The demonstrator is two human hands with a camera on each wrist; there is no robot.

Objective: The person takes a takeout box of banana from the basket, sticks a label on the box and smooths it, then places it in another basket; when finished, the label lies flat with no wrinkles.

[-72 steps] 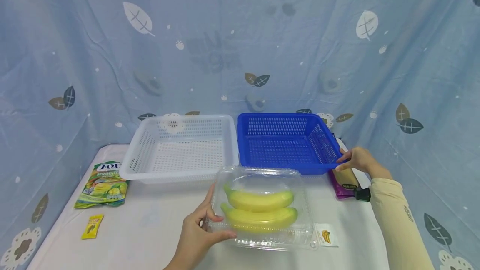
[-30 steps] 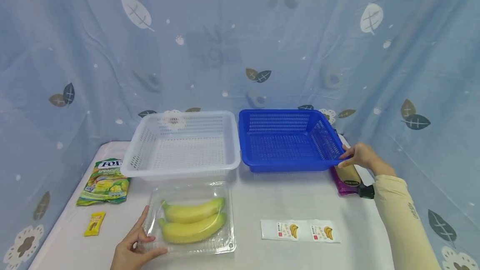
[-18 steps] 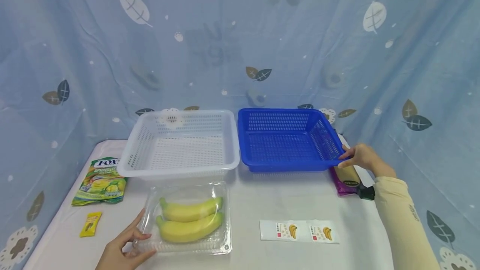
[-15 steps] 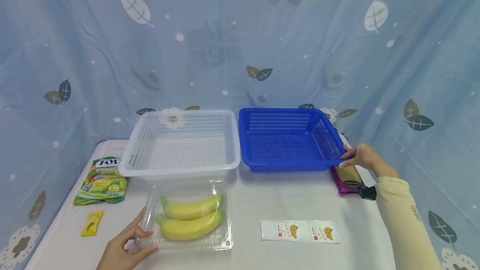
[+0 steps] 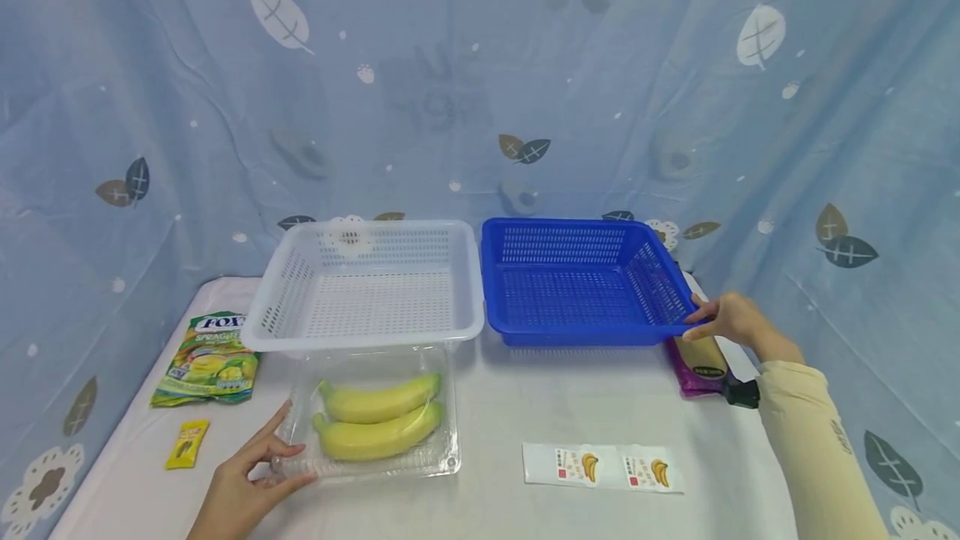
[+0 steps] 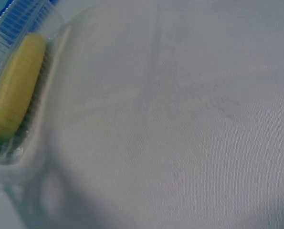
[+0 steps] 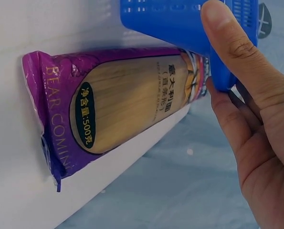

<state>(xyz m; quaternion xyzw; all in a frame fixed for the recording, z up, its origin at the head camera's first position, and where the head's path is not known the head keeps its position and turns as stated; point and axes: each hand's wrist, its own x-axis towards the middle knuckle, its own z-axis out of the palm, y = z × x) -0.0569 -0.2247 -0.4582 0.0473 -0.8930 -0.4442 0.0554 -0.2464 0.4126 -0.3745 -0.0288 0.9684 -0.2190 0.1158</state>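
Note:
At the lower left in the head view, my left hand (image 5: 243, 477) grips the left end of a clear plastic clamshell box (image 5: 450, 419), thumb at the front and fingers behind. Inside lie two yellow bananas (image 5: 378, 432), one before the other. The box's back edge is close to the front of a white basket (image 5: 363, 342). In the left wrist view only the box's end and one banana (image 6: 17, 86) show, at the left edge. My right hand (image 5: 742, 327) pinches the front right corner of a blue basket (image 5: 585, 335); the right wrist view shows thumb and fingers around its rim (image 7: 222, 76).
A purple spaghetti packet (image 7: 132, 95) lies partly under the blue basket's right side. Two banana labels on a white strip (image 5: 603, 467) lie front right. At left are a green FOX'S candy bag (image 5: 213, 361) and a small yellow wrapped candy (image 5: 187, 444). A patterned curtain (image 5: 450, 82) hangs behind.
My left hand has brought the banana box from the middle to the left, then slightly back toward the white basket. The label strip is uncovered. My right hand stays on the blue basket.

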